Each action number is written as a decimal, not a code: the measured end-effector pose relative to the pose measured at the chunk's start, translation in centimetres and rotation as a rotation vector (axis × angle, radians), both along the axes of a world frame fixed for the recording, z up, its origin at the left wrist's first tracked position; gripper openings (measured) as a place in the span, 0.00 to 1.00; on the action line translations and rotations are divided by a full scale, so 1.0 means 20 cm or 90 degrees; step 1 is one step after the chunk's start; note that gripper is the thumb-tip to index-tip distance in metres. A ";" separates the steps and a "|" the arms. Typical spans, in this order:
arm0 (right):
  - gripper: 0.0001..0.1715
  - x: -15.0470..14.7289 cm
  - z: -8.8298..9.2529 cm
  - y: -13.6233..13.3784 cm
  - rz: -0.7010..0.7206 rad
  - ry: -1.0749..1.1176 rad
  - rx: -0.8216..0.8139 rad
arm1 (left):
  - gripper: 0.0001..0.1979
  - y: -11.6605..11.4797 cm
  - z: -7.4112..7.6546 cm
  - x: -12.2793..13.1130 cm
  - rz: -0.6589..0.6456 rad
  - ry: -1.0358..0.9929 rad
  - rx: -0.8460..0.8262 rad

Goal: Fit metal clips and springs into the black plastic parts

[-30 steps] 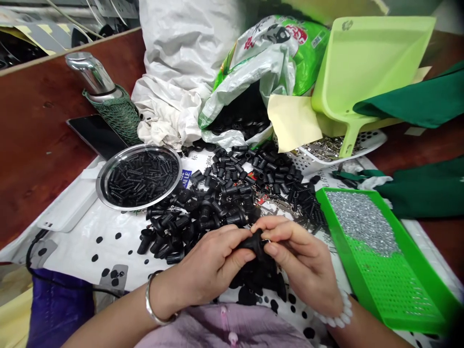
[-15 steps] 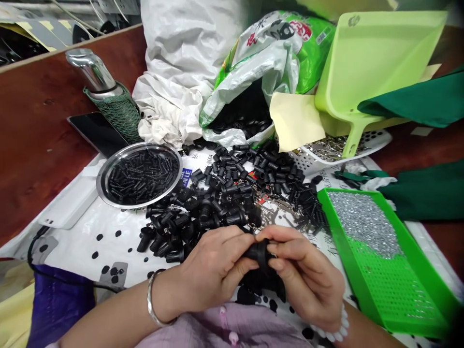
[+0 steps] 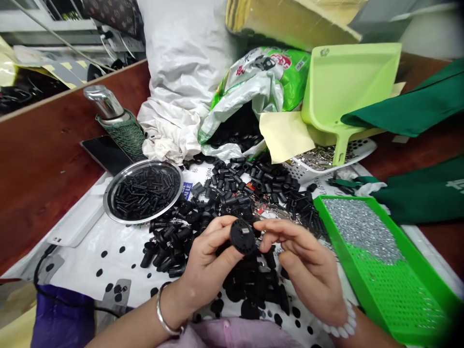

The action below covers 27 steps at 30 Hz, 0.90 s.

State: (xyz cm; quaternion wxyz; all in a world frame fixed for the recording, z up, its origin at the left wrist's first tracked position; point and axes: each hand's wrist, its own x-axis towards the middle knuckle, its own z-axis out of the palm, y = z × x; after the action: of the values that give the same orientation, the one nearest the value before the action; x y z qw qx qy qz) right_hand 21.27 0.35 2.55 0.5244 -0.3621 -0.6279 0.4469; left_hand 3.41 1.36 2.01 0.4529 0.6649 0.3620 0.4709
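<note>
My left hand [image 3: 206, 263] is closed round a black plastic part, whose round flat end [image 3: 239, 241] faces me and carries a small metal piece. Just to its right, my right hand [image 3: 311, 270] has its fingers apart and slightly curled, with nothing visible in them. Its index fingertip is close to the part's edge; I cannot tell whether they touch. A heap of black plastic parts [image 3: 168, 244] lies behind and left of my hands. More dark parts [image 3: 261, 287] lie beneath them.
A steel dish [image 3: 108, 205] of black ribbed pieces stands left. To the right lies a green tray [image 3: 384, 290] with small silvery pieces. Behind are an open plastic bag [image 3: 268, 92], a light-green dustpan [image 3: 351, 87], a white perforated basket [image 3: 308, 166] and a netted flask [image 3: 123, 133].
My right hand has come off the black part and its fingers have opened. My left hand has turned the part so its round end faces me. The camera view has shifted.
</note>
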 end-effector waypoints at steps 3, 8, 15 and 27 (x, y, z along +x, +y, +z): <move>0.11 -0.07 -0.03 -0.01 0.103 0.105 -0.184 | 0.11 -0.01 -0.03 0.02 0.022 0.015 0.046; 0.16 -0.15 -0.07 -0.03 0.215 0.316 -0.341 | 0.18 -0.02 -0.07 0.03 0.022 0.125 0.179; 0.11 -0.11 -0.08 -0.04 0.183 0.261 -0.339 | 0.25 -0.03 0.04 -0.06 -0.005 0.135 0.229; 0.12 -0.14 -0.09 -0.06 -0.026 -0.003 -0.221 | 0.21 0.02 -0.02 0.00 0.041 0.216 0.385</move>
State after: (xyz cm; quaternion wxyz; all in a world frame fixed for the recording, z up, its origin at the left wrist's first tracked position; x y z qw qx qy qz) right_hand 18.47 -0.77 0.79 0.4614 -0.4612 -0.5349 0.5370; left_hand 3.49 1.85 1.51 0.1538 0.8258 0.2972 0.4540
